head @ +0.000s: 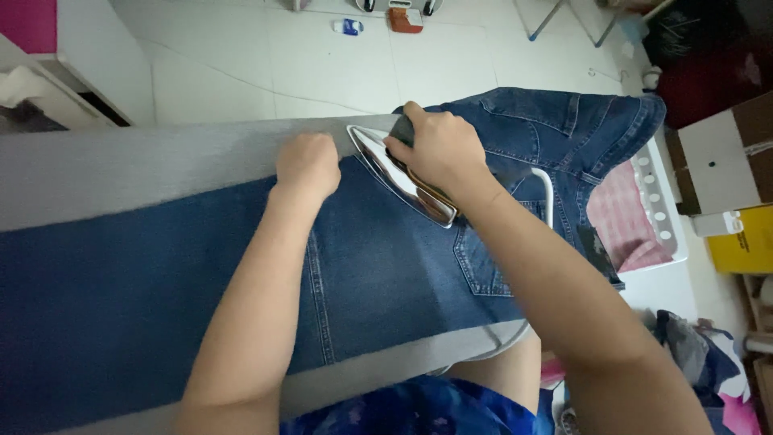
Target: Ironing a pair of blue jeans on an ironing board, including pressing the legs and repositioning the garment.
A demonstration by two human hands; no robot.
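Ironing board (121,165) | right hand (435,149) grips iron (398,173), tip up-left | left hand (307,163) fisted on jeans (386,274)

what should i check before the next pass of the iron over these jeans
1. Grip on the iron: right hand wrapped over the handle of the silver-soled clothes iron: ok.
2. Iron flat on the cloth: soleplate is tilted up, its shiny face showing: not ok.
3. Left hand clear of the soleplate: fist rests on the blue denim jeans right beside the iron's tip: not ok.
4. Jeans lying smooth on the grey padded ironing board: leg lies flat, waist end bunches over the far end: ok for the leg.
5. Iron's heat setting: cannot tell.
6. Cord clear of the path: cannot tell.
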